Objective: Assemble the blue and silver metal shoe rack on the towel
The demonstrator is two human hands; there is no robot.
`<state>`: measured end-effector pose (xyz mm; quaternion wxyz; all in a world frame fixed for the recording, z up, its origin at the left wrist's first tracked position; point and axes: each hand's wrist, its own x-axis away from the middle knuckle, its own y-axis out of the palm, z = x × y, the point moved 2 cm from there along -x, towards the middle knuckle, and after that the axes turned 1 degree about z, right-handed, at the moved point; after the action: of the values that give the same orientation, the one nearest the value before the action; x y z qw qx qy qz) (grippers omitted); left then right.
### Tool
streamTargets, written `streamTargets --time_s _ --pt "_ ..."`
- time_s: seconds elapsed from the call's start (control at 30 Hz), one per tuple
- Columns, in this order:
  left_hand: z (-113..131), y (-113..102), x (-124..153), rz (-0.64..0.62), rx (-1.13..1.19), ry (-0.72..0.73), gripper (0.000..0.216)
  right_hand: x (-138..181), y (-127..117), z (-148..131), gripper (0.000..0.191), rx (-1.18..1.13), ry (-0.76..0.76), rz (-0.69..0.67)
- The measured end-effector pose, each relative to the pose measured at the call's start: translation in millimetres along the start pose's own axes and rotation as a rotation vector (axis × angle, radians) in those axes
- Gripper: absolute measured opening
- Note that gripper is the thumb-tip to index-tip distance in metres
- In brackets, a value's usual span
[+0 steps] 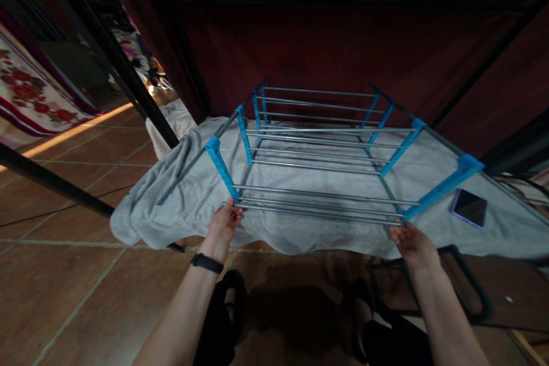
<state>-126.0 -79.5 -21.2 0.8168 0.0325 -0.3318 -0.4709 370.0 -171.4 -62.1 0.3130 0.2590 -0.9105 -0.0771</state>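
Note:
A rack of grey metal tubes (317,167) joined by blue plastic brackets (223,168) lies on a grey cloth (295,234). Its long tubes run left to right between the two bracketed sides. My left hand (225,220) grips the near left corner, fingers curled round the tube end by the bracket. At the near right corner, my right hand (412,243) is closed on the same rack, close to another blue bracket (448,186). Parts of the fingers are hidden under the tubes. A dark band is on my left wrist.
A phone (469,207) lies on the cloth at the right. Behind the rack rises a dark red panel (291,51). Black metal bars (55,180) cross the left side. A dark folding frame (463,283) is at lower right, above the tiled floor (77,291).

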Motion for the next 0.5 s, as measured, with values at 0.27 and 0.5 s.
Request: streamTargets --time_s 0.27,0.5 --pt "-2.2 0.7 -0.2 0.038 -0.017 0.013 0.020 7.3 3.0 -3.5 0.017 -0.004 0.050 -0.031" --pt "-1.4 1.3 0.7 0.060 0.013 -0.051 0.030 5.0 3.5 -2.0 0.021 0.021 0.054 -0.029"
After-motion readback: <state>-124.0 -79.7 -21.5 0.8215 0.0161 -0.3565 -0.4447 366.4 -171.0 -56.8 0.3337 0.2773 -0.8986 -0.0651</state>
